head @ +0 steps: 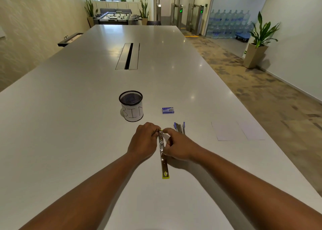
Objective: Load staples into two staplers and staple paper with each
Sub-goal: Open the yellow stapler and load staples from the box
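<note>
Near the bench's (69, 107) front edge, the left hand (143, 142) and right hand (177, 146) pinch the opened yellow stapler (163, 153), each grip closed on its far end. Loading seems underway; next needs staples from the blue box (168, 110).

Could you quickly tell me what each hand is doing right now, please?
Left hand: closed, pinching the far end of the opened yellow stapler.
Right hand: closed on the same stapler, gripping its middle.

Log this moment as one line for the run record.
stage: loading staples | left hand and right hand: both on opened yellow stapler | blue stapler: untouched | staple box: closed | paper: unstapled
</note>
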Demonstrator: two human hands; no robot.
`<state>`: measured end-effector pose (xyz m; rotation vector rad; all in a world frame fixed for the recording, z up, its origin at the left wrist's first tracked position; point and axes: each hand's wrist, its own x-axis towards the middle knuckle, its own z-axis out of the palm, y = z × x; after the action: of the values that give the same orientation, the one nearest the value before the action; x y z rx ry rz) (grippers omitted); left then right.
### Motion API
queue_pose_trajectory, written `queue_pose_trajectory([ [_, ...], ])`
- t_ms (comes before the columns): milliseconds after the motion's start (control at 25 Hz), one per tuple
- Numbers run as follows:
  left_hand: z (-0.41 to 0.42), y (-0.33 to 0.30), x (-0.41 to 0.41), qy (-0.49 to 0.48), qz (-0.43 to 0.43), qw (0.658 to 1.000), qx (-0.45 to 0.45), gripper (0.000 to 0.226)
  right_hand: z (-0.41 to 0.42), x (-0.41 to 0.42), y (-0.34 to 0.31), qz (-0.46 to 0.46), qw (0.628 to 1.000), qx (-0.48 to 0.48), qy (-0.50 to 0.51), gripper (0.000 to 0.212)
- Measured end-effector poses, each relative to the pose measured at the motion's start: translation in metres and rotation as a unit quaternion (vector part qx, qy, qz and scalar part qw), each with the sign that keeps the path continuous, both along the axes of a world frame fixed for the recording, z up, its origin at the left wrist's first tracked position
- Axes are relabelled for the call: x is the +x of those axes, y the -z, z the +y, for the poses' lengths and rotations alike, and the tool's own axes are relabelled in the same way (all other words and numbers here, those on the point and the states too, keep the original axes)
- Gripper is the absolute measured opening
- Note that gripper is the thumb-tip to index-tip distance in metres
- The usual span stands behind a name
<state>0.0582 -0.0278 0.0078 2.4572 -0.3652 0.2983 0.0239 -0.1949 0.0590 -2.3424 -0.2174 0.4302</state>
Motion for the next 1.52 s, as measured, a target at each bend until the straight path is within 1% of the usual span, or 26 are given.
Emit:
queue_pose_trajectory([
  [80,0.0,-0.001,0.001,-0.004,0.003,1.0,0.001,0.017,0.001,0.007,-0.007,0.03,0.998,-0.022,-0.042,0.073],
  [200,0.0,-0.002,0.0,-0.008,0.0,1.0,-0.001,0.013,0.005,0.013,-0.015,0.022,0.992,-0.079,-0.091,0.083],
  [320,0.0,0.0,0.001,-0.01,0.006,1.0,-0.01,0.015,0.005,0.017,-0.017,0.015,0.989,-0.107,-0.103,0.084],
  [400,0.001,0.002,0.002,-0.011,0.003,1.0,-0.011,0.016,0.004,0.018,-0.013,0.016,0.989,-0.108,-0.1,0.08],
  [520,0.001,0.003,0.003,-0.006,0.001,1.0,-0.014,0.019,0.002,0.017,-0.004,0.013,0.992,-0.094,-0.08,0.064],
  [600,0.001,0.003,0.004,0.004,-0.002,1.0,-0.019,0.019,0.0,0.013,0.001,0.004,0.996,-0.067,-0.065,0.053],
  [680,0.001,0.006,0.005,0.011,-0.004,0.999,-0.031,0.017,-0.001,0.008,0.006,-0.018,0.998,-0.033,-0.058,0.045],
  [760,0.002,0.009,0.006,0.01,-0.003,0.999,-0.036,0.017,-0.001,0.002,0.01,-0.06,0.997,-0.007,-0.051,0.041],
  [880,0.002,0.012,0.008,0.007,-0.004,1.0,-0.027,0.02,-0.002,-0.004,0.017,-0.101,0.994,0.029,-0.04,0.042],
  [960,0.002,0.012,0.008,0.005,-0.005,1.0,-0.028,0.022,-0.001,-0.007,0.022,-0.102,0.993,0.045,-0.033,0.048],
  [1080,0.001,0.011,0.008,0.002,-0.008,1.0,-0.028,0.023,0.0,-0.007,0.022,-0.102,0.994,0.036,-0.03,0.055],
  [1240,0.001,0.011,0.007,-0.009,-0.006,1.0,-0.025,0.023,-0.001,-0.007,0.023,-0.101,0.994,0.044,-0.018,0.048],
  [1360,0.0,0.011,0.007,-0.01,-0.007,1.0,-0.026,0.023,0.0,-0.007,0.026,-0.1,0.994,0.032,-0.007,0.042],
  [1520,0.0,0.012,0.008,-0.007,-0.003,1.0,-0.027,0.023,0.001,-0.008,0.028,-0.11,0.993,0.039,-0.004,0.041],
])
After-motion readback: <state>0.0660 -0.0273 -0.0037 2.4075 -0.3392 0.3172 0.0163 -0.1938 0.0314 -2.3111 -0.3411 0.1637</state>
